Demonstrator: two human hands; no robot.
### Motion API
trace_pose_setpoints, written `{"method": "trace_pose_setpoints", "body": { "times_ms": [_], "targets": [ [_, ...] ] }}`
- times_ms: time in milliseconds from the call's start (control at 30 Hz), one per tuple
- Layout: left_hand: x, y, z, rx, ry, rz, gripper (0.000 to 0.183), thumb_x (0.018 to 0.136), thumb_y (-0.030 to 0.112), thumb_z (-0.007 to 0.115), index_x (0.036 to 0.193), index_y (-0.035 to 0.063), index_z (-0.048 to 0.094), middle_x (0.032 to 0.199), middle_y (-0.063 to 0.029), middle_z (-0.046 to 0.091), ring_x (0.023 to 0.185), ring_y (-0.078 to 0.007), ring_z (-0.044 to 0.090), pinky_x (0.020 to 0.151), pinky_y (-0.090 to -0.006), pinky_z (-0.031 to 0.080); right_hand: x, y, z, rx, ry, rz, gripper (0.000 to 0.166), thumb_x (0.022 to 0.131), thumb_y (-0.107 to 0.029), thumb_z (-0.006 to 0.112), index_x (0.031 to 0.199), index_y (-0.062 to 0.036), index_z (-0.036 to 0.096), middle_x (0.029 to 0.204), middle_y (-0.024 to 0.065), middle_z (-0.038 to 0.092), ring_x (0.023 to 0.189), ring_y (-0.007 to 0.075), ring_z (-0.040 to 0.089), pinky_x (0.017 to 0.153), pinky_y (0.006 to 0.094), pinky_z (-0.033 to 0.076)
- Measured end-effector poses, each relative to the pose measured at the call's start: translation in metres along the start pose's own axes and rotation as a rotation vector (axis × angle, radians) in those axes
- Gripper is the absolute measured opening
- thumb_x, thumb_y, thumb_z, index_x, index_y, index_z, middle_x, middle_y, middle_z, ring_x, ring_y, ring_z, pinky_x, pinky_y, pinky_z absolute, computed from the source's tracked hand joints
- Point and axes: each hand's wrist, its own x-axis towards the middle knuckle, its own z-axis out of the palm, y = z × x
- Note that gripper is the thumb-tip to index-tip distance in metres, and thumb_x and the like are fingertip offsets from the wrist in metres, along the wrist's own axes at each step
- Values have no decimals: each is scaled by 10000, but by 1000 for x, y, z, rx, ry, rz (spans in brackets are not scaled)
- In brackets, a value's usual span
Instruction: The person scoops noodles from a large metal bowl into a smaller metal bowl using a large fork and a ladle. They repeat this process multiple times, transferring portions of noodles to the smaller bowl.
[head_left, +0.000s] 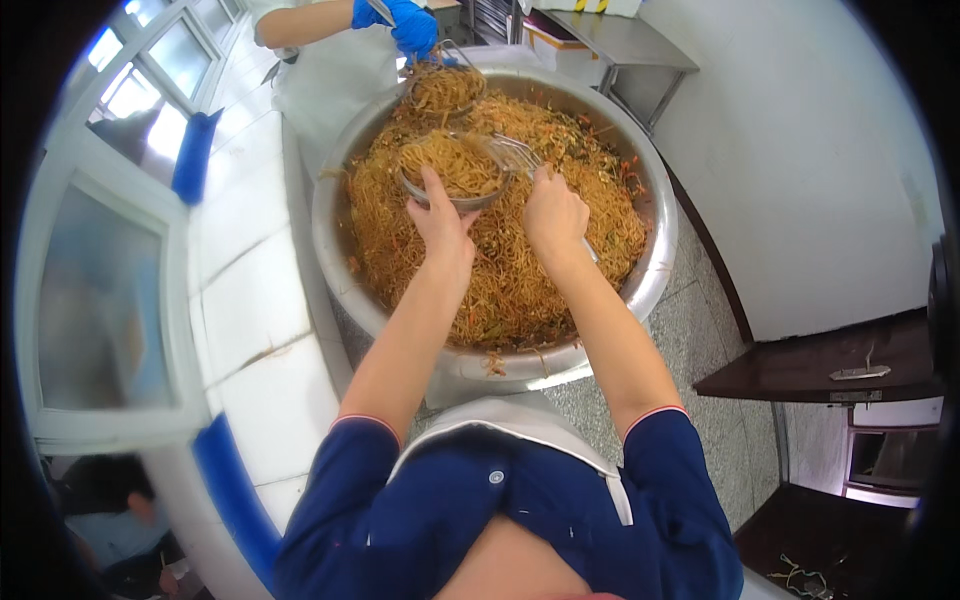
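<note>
A large round metal pot (324, 247) stands before me, heaped with fried noodles (502, 270) mixed with shredded vegetables. Over the heap, my left hand (444, 221) holds a metal bowl (469, 202) filled with noodles, thumb on its near rim and fingers beneath. My right hand (555, 214) grips metal tongs (521, 152), whose wire end reaches to the bowl's right rim. The tips of the tongs are partly blurred, so whether they pinch noodles is unclear.
Across the pot, a co-worker's blue-gloved hand (415, 34) is at another noodle-filled bowl (448, 88). A white tiled ledge (251, 277) runs along the left below windows. At the back right is a metal table (600, 37); a dark door (810, 364) stands at right.
</note>
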Motion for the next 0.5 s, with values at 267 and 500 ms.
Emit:
{"method": "trace_pose_setpoints", "body": {
  "times_ms": [267,500],
  "targets": [
    [24,-10,-8,-102,-74,-198,800,815,524,533,1323,71,112,1287,-186,328,1115,-346,456,893,-530,445,-28,0,-3,-326,245,-423,420,758,-70,542,1165,31,514,839,92,547,690,185,584,499,278,504],
    [25,-9,-7,-108,-92,-420,770,838,557,461,1344,35,208,1334,-225,301,1218,-376,351,967,-549,361,-13,38,-70,-369,117,-496,284,837,-82,486,1102,3,547,833,85,584,683,197,624,538,293,516]
  ]
}}
